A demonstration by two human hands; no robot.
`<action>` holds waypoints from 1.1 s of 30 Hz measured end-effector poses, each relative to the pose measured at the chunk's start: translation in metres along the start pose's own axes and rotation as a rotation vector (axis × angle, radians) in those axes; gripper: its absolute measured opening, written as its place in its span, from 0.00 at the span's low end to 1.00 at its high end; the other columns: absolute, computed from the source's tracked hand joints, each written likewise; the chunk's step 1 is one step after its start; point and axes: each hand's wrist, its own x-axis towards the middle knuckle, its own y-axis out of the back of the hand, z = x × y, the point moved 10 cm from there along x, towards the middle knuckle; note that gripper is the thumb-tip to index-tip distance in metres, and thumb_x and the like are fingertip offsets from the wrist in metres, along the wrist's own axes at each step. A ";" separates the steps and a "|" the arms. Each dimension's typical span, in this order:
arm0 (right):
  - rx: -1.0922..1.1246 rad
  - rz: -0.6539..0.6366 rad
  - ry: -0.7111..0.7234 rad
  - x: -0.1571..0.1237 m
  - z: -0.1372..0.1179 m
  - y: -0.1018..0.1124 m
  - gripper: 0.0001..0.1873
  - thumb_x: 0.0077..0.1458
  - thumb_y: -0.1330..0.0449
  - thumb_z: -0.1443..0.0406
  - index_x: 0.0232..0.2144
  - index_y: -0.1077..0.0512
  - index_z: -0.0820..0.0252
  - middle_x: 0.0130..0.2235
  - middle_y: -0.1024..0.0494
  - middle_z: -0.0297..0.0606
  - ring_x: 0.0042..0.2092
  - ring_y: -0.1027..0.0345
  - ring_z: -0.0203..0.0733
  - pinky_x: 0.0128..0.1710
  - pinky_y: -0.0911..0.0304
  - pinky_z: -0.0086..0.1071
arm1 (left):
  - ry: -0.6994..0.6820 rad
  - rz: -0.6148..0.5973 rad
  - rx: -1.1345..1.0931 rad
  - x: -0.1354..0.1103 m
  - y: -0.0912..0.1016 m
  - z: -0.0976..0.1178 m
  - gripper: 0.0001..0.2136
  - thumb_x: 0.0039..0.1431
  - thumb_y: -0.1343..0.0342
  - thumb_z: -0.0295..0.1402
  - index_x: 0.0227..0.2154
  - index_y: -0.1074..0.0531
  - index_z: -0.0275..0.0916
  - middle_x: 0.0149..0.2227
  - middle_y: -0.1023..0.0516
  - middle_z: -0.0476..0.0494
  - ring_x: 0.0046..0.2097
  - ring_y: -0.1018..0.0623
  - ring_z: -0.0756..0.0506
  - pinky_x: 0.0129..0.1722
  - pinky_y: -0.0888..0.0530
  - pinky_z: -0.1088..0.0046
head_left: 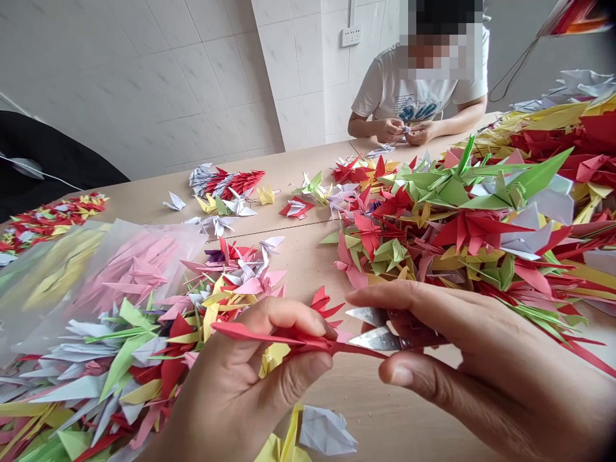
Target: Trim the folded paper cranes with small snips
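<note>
My left hand (pixel 274 378) pinches a folded red paper crane (pixel 308 344) between thumb and fingers. One pointed end of the crane reaches left past the fingers, and a thin point runs right toward my other hand. Small metal thread snips (pixel 378 339) are gripped between the thumb and fingers of my right hand (pixel 462 346). Their two blades are apart and point left, close to the crane's right-hand point. I cannot tell whether the blades touch the paper. Below the hands lie a yellow folded paper (pixel 282 446) and a white paper crane (pixel 328 431).
A large heap of colourful paper cranes (pixel 462 218) covers the right side. More lie at left beside plastic bags of pink paper cranes (pixel 139 263). Strung red and white cranes (pixel 226 183) rest farther back. Across the table, a person (pixel 418 96) handles a small piece.
</note>
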 end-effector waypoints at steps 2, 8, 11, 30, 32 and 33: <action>0.009 0.004 0.003 0.000 -0.001 0.000 0.14 0.68 0.43 0.56 0.54 0.34 0.46 0.46 0.19 0.32 0.36 0.23 0.32 0.36 0.29 0.19 | -0.018 0.022 -0.021 -0.001 0.001 0.001 0.05 0.60 0.36 0.32 0.36 0.21 0.53 0.34 0.19 0.56 0.34 0.19 0.49 0.35 0.25 0.81; -0.019 0.036 0.039 -0.001 -0.005 0.001 0.07 0.65 0.39 0.59 0.44 0.27 0.54 0.39 0.17 0.36 0.34 0.22 0.37 0.32 0.30 0.24 | -0.023 -0.084 0.018 -0.004 -0.003 -0.003 0.10 0.61 0.36 0.35 0.40 0.23 0.63 0.37 0.20 0.62 0.39 0.21 0.51 0.41 0.26 0.83; -0.026 0.053 0.094 -0.001 -0.008 0.001 0.07 0.66 0.41 0.62 0.38 0.26 0.57 0.38 0.16 0.40 0.35 0.21 0.40 0.30 0.31 0.26 | -0.047 -0.120 0.035 -0.005 -0.004 -0.002 0.10 0.63 0.38 0.35 0.41 0.24 0.64 0.38 0.21 0.64 0.40 0.21 0.52 0.42 0.26 0.83; -0.075 0.072 0.089 0.001 -0.010 -0.004 0.07 0.66 0.42 0.65 0.36 0.25 0.56 0.36 0.15 0.37 0.34 0.21 0.39 0.28 0.33 0.25 | -0.118 -0.126 0.148 -0.005 -0.006 0.005 0.08 0.65 0.39 0.33 0.42 0.27 0.57 0.38 0.22 0.63 0.42 0.22 0.54 0.46 0.29 0.86; -0.091 0.081 0.092 0.002 -0.011 -0.003 0.07 0.66 0.42 0.65 0.36 0.24 0.56 0.36 0.15 0.38 0.34 0.21 0.39 0.28 0.33 0.25 | -0.118 -0.128 0.150 -0.005 -0.007 0.004 0.09 0.65 0.39 0.33 0.43 0.27 0.59 0.39 0.22 0.63 0.44 0.23 0.53 0.47 0.29 0.85; -0.093 0.083 0.092 0.003 -0.011 -0.003 0.07 0.66 0.43 0.66 0.36 0.24 0.56 0.36 0.15 0.38 0.34 0.21 0.39 0.28 0.34 0.25 | -0.117 -0.129 0.147 -0.005 -0.007 0.004 0.10 0.65 0.39 0.32 0.43 0.27 0.59 0.39 0.23 0.63 0.44 0.23 0.53 0.48 0.29 0.85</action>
